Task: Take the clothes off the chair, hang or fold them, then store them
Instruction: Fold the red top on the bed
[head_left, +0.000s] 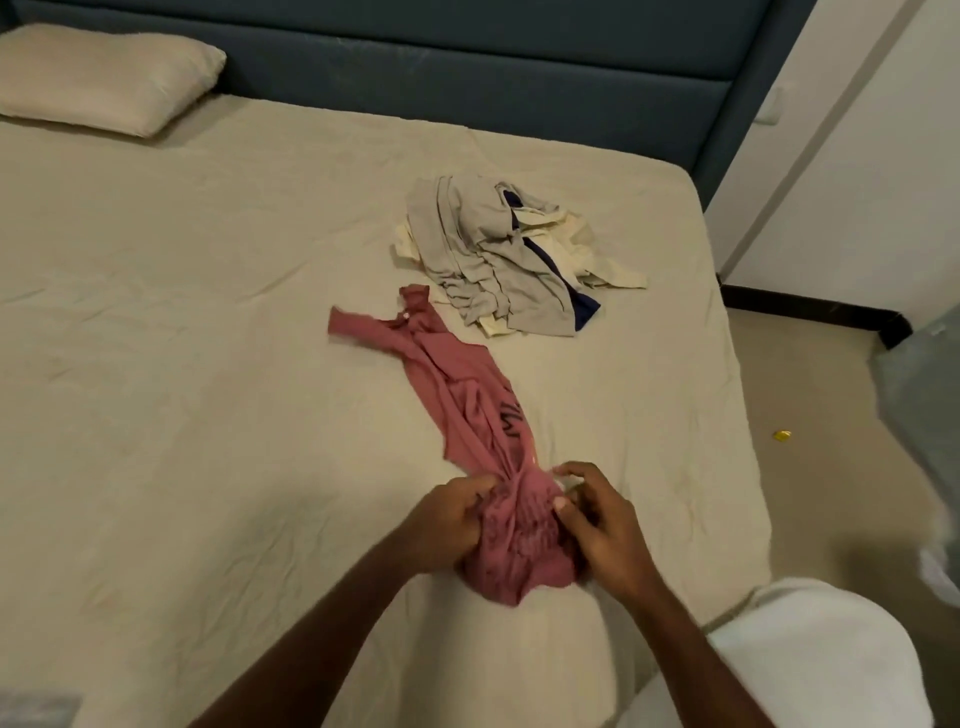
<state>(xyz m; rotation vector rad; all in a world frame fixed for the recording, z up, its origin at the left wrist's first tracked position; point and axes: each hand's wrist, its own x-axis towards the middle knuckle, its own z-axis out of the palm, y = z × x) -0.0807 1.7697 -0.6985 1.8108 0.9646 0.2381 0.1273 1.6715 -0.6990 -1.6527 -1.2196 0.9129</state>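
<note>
A pink shirt (457, 384) with dark lettering lies stretched out on the beige bed sheet (182, 322), its far end pointing toward the headboard. Its near end is bunched up between my hands. My left hand (452, 519) grips the bunched fabric from the left. My right hand (597, 525) holds it from the right, thumb pressed into the cloth. Farther up the bed sits a crumpled pile of clothes (498, 260): a grey garment on top, cream pieces under it and a dark navy one showing at the edge.
A beige pillow (98, 78) lies at the bed's far left against the dark blue headboard (467, 67). Right of the bed runs tan floor with a small yellow object (781, 435). A white wall and door frame (810, 156) stand at the right.
</note>
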